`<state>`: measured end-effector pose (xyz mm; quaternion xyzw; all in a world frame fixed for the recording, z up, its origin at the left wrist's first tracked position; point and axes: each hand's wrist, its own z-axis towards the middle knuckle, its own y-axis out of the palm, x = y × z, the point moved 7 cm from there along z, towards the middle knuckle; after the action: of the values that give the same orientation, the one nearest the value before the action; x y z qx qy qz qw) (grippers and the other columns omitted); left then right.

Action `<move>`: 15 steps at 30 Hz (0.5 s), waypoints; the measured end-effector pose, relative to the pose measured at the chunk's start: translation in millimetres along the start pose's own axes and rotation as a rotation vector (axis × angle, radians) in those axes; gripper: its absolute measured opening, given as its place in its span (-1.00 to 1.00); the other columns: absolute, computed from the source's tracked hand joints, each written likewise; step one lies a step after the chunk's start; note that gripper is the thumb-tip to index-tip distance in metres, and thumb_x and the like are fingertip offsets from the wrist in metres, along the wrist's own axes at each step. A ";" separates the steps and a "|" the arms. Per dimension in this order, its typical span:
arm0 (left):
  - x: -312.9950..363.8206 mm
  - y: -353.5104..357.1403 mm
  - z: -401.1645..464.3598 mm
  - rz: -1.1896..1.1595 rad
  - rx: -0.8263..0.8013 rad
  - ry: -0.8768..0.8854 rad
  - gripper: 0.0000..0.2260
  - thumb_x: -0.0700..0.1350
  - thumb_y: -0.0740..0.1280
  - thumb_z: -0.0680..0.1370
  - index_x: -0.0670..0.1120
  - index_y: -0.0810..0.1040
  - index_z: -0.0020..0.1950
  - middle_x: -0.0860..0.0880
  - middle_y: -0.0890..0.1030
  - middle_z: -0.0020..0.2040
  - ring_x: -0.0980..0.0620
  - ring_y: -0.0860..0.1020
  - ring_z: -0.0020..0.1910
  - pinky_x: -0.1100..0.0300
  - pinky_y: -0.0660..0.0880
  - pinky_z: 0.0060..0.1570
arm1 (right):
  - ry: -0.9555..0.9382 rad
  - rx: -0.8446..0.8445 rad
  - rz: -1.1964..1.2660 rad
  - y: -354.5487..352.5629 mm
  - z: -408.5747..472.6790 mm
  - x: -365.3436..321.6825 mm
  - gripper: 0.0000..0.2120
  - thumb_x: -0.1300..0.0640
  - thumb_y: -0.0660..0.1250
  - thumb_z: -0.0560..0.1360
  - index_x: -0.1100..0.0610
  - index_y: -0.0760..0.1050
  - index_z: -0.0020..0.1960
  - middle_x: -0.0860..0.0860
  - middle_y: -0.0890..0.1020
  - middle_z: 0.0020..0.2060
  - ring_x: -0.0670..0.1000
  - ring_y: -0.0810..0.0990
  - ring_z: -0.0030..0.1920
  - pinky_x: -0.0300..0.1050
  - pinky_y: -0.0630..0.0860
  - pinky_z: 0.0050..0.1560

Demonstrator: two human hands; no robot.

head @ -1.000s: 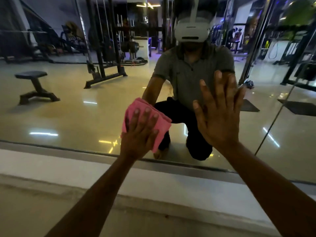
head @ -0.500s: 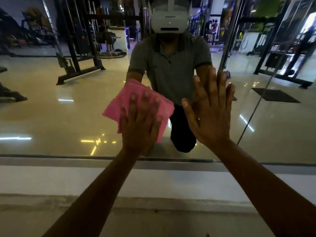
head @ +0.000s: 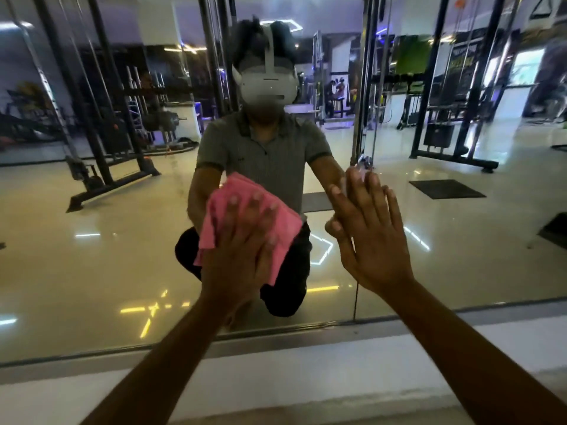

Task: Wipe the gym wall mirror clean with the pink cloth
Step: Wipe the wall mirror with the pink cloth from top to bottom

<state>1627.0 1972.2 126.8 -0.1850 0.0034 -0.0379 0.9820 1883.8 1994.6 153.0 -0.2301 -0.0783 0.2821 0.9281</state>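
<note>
- Left hand [head: 242,259]: fingers spread flat, pressing the pink cloth [head: 248,216] against the mirror [head: 92,271], low on the glass just above the mirror's bottom frame [head: 276,338]; the flat palm likely spreads wiping pressure.
- Right hand [head: 368,240]: fingers straight, close together, flat on the mirror beside the cloth, holding nothing, probably bracing the body.
- Writing: none legible.

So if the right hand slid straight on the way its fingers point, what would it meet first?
Only more glass, it seems: the right hand lies flat on the mirror with fingers pointing up. No frame or fitting shows above it in view.
</note>
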 end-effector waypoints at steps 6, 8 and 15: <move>74.4 -11.9 61.0 -0.080 -0.130 0.235 -0.42 0.12 0.04 0.81 0.04 -0.07 0.79 -0.06 -0.14 0.78 -0.26 -0.06 0.76 -0.47 0.03 0.63 | 0.086 0.023 0.062 -13.6 -3.0 13.2 -0.37 -0.02 0.29 0.76 0.03 0.19 0.76 0.14 -0.01 0.78 0.23 -0.07 0.78 0.41 0.11 0.68; 79.7 -7.4 27.7 -0.042 -0.250 0.512 -0.47 0.09 0.03 0.83 0.06 0.00 0.79 -0.05 0.01 0.79 -0.22 0.06 0.75 -0.52 0.26 0.53 | 0.064 0.010 0.070 -22.8 -7.2 16.6 -0.39 0.04 0.26 0.77 0.03 0.16 0.77 0.09 -0.01 0.79 0.18 -0.07 0.79 0.40 0.11 0.69; 94.4 -33.0 108.2 0.021 -0.208 0.227 -0.45 0.11 -0.04 0.82 0.04 -0.10 0.79 -0.05 -0.13 0.78 -0.22 -0.09 0.76 -0.37 -0.07 0.68 | 0.108 -0.033 0.111 -36.7 4.0 26.0 -0.36 0.09 0.26 0.77 0.01 0.12 0.78 0.04 -0.05 0.79 0.16 -0.14 0.79 0.28 -0.02 0.75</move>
<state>1721.0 1973.7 240.3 -0.2804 0.1200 -0.0478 0.9512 1922.1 1983.7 174.2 -0.2643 -0.0198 0.3187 0.9100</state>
